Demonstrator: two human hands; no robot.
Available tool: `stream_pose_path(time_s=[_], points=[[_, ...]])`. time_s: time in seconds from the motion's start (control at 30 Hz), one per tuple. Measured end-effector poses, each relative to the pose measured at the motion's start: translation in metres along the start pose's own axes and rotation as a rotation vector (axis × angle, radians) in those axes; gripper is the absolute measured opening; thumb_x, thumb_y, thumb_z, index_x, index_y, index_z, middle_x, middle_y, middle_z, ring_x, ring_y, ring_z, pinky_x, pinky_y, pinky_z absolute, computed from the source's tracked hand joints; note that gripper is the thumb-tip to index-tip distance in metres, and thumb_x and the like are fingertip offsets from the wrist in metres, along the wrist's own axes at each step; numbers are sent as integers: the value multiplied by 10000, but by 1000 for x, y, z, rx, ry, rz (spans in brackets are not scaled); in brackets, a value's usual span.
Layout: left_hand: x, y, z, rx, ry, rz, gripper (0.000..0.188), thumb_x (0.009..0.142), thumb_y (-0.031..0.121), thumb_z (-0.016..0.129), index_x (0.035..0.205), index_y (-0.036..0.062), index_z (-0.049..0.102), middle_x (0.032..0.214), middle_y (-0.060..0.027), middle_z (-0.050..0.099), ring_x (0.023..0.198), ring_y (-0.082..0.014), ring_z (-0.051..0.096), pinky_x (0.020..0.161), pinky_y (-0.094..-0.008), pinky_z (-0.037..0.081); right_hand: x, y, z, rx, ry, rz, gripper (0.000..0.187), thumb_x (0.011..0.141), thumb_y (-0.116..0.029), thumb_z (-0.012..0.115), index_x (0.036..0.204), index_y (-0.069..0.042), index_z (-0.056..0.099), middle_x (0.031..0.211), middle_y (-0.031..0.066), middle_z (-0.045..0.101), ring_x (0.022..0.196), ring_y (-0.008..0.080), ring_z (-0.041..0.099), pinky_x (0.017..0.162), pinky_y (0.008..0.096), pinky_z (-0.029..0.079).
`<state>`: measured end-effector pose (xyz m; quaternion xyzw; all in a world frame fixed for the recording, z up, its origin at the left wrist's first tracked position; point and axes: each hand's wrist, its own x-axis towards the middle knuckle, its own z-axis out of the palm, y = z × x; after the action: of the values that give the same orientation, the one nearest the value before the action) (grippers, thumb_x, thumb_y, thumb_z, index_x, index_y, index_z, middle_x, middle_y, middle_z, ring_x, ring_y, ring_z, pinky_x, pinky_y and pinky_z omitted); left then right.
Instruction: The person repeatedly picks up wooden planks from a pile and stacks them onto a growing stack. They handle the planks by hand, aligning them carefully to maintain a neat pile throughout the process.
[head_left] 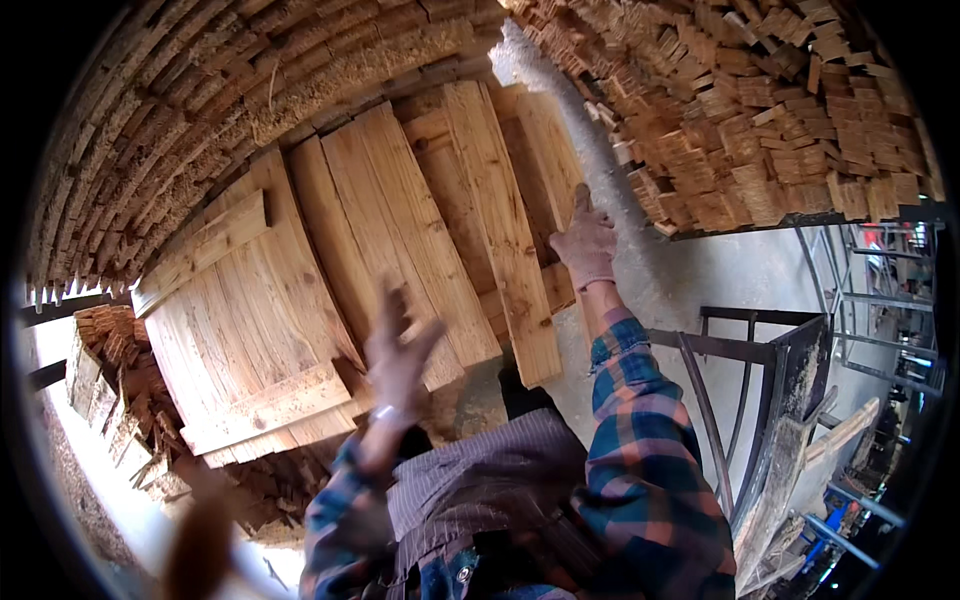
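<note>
Several wooden boards [400, 230] lie side by side in front of me. One narrow plank [505, 230] rests loosely, with gaps on both sides that show crosspieces beneath. My right hand [585, 245], in what looks like a pale glove, lies with fingers stretched at the right edge of the outermost board [548, 140], and holds nothing. Blurred by motion, my left hand [400, 345] hovers over the lower part of the boards, fingers apart and nothing in it. To its left is a joined panel of boards [240, 320] with a batten [265, 408] across its near end.
Stacked wood pieces [200, 100] rise along the far left, and a large pile of short wood pieces [760, 120] stands at the far right. A dark metal frame [760, 345] is beside my right arm. Scrap boards [775, 490] lean near it. A blurred brown object [200, 545] is at lower left.
</note>
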<state>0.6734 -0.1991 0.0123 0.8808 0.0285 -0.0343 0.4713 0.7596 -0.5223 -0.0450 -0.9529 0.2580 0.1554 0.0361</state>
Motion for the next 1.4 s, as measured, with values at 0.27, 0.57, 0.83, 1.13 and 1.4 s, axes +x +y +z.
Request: stream_pose_path(time_s=[0.27,0.57,0.83,1.13,1.4], points=[[68,64,216,452,-49,-371,866,715,220,736,1432,114,262,1195,-169,483,897,-301,609,745,-386,549,22,26,-4,193,-92,-58,1031,670,-319,741,1484,-175,125,1254,306,449,1090,417,543,920,457,466],[45,48,63,-662,15,-374,964,616,-31,770,1440,50,275,1181,-209,531,839,-202,628,693,-271,573,23,-8,-14,167,-127,-59,1081,643,-384,770,1480,-172,121,1215,283,479,1063,439,552,878,474,488],[47,58,142,-231,21,-326,971,660,64,756,1456,65,202,1423,-223,325,1201,-316,484,901,-355,526,25,-9,-11,299,-20,-161,1015,622,-327,773,1442,-77,230,1123,292,540,1004,410,587,819,458,513],[73,-15,223,-534,-41,-365,690,684,137,763,1256,10,399,1091,-166,575,942,-262,573,809,-320,489,27,34,26,1169,-253,-310,927,652,-154,762,1411,37,267,1278,270,508,1176,337,523,994,373,418],[31,34,92,-1130,-67,-439,262,788,12,508,1047,-27,511,883,-147,662,785,-201,641,722,-287,523,20,-37,52,841,-100,-451,914,723,-216,718,1448,7,209,1273,265,520,1098,305,576,934,345,468]])
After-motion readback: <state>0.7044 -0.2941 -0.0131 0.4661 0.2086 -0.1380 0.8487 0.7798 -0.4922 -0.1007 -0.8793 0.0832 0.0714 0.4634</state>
